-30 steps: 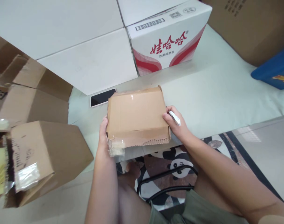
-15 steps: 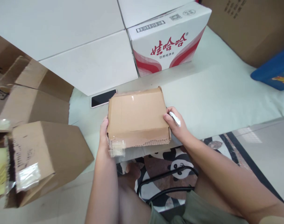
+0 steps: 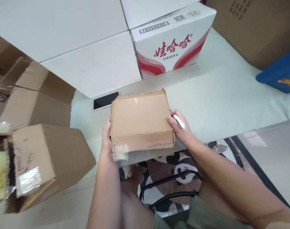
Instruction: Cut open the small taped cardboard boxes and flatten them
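Observation:
Between my two hands is a small brown cardboard box (image 3: 141, 114), with a ragged near edge and a strip of clear tape at its near left corner. My left hand (image 3: 107, 132) grips its left side; most of those fingers are hidden behind the box. On the right side, my right hand (image 3: 179, 124) holds the box with the thumb near its edge. A small white-handled tool (image 3: 179, 122), perhaps a utility knife, is tucked in that same hand; its working end is hidden. Just beyond the box's far left corner lies a phone (image 3: 104, 100), screen up.
White cartons (image 3: 94, 63) stand stacked behind, one white and red water carton (image 3: 171, 51) among them. Opened cardboard boxes (image 3: 71, 156) crowd the left. A blue container (image 3: 278, 71) and a large brown carton (image 3: 250, 28) are at the right. A panda-print mat (image 3: 164, 187) lies below.

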{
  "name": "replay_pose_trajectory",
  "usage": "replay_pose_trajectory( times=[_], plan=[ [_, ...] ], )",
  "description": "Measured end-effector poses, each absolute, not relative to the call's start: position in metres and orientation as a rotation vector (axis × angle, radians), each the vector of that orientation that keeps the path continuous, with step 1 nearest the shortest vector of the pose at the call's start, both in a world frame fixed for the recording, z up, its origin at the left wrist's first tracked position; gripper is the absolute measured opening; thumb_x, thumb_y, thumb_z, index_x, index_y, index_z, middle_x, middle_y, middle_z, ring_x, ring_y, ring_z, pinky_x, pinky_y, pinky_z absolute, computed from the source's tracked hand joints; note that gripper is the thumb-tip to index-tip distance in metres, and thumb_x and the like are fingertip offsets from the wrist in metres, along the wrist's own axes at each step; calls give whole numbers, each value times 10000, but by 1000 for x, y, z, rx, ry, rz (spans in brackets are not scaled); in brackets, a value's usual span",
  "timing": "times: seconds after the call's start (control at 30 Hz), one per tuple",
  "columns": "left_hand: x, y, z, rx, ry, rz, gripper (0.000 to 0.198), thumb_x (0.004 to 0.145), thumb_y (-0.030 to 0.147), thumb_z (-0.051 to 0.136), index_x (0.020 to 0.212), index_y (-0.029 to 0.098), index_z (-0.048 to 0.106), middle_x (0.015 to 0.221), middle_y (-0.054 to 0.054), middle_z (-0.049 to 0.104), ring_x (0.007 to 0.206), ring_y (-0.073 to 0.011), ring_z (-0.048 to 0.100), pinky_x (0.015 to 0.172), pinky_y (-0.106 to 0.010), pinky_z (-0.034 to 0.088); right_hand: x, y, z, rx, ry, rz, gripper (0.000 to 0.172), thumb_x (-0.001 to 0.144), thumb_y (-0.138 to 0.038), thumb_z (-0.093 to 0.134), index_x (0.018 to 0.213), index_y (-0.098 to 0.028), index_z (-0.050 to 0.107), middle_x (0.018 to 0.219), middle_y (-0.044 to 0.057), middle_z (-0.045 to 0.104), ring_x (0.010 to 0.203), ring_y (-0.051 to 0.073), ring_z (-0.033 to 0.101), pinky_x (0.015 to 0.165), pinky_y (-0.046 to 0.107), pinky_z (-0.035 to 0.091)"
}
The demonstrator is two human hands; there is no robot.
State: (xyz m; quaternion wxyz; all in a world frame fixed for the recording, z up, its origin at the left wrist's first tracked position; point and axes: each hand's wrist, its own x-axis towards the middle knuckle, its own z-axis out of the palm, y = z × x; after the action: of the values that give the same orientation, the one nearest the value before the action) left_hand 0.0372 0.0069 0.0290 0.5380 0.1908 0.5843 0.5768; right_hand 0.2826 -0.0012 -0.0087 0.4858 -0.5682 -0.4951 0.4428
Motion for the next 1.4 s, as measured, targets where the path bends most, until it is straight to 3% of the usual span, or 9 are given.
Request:
replay_pose_trajectory(
  times=[0.3, 1.23, 1.4],
  plan=[
    [38, 5, 30, 457, 1365, 1369, 516, 666, 576, 773, 1042, 229, 711, 974, -65, 764, 1131, -325, 689, 898, -395, 550, 283, 0, -9, -1368, -1210, 1074, 313, 818, -537, 571, 838, -241, 475, 709, -28, 482, 669, 170, 453, 644, 323, 338],
    [37, 6, 29, 429, 1365, 1379, 489, 657, 566, 787, 1005, 230, 714, 971, -61, 767, 1173, -330, 674, 921, -395, 552, 284, -1, -10, -1369, -1220, 1081, 321, 829, -547, 572, 847, -243, 472, 708, -28, 482, 670, 170, 453, 645, 326, 341],
    [30, 10, 20, 473, 1335, 1391, 516, 645, 568, 807, 1013, 221, 706, 945, -55, 760, 1093, -309, 699, 866, -369, 559, 285, -2, -12, -1335, -1228, 1090, 336, 846, -564, 560, 860, -243, 461, 706, -32, 454, 658, 163, 430, 631, 321, 330]
  ],
)
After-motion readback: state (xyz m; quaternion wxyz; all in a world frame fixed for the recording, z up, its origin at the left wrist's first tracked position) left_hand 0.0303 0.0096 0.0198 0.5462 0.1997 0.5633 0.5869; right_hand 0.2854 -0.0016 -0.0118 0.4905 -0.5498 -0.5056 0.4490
